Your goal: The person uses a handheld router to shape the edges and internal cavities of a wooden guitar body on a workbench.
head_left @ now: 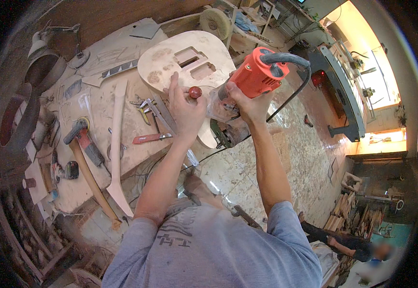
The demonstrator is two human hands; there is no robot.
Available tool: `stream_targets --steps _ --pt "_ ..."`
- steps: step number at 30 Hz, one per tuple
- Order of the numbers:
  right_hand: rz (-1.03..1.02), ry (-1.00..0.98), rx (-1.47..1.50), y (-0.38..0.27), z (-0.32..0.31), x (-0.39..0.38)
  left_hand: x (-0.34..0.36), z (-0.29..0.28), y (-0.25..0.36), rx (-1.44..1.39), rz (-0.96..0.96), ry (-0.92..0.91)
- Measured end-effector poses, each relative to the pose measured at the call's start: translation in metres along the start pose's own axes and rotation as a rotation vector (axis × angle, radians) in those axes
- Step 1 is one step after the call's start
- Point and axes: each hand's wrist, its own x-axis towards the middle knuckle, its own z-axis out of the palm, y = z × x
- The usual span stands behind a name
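Closest in, the grey shirt (209,249), 2 bare forearms rising from it. The right hand (247,103) is wrapped tight round the orange trim router (254,74), keeping its clear base pressed at the guitar body's near edge. The left hand (185,108) lies across the unfinished guitar body (180,60), fingers closed about a small red knob (195,91), seemingly to pin the wood. Left of the guitar body lie a red utility knife (151,138), a hammer (86,158) and a long wooden neck blank (116,144) on the workbench (98,96).
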Motion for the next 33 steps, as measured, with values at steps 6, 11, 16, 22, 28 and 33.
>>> stream_targets --steps 6,11,16,22,28,33 --pt "-0.047 -0.007 -0.031 0.01 -0.002 0.003 0.0 0.001 0.0 0.012 -0.006 0.007" --pt "-0.072 0.015 -0.053 0.01 -0.003 0.007 0.0 0.003 -0.002 0.101 0.025 0.017" --pt "0.011 0.09 0.066 0.008 0.002 0.007 0.0 0.003 -0.002 0.052 -0.001 0.001" --pt "-0.015 0.025 -0.026 0.004 0.0 0.004 0.0 0.0 0.003 0.042 -0.033 -0.008" --pt "0.007 0.074 0.071 0.001 0.004 0.001 0.0 0.004 -0.003 0.04 0.026 0.038" --pt "-0.008 0.11 0.091 0.001 0.005 -0.001 0.0 0.004 -0.004 0.032 0.024 0.031"
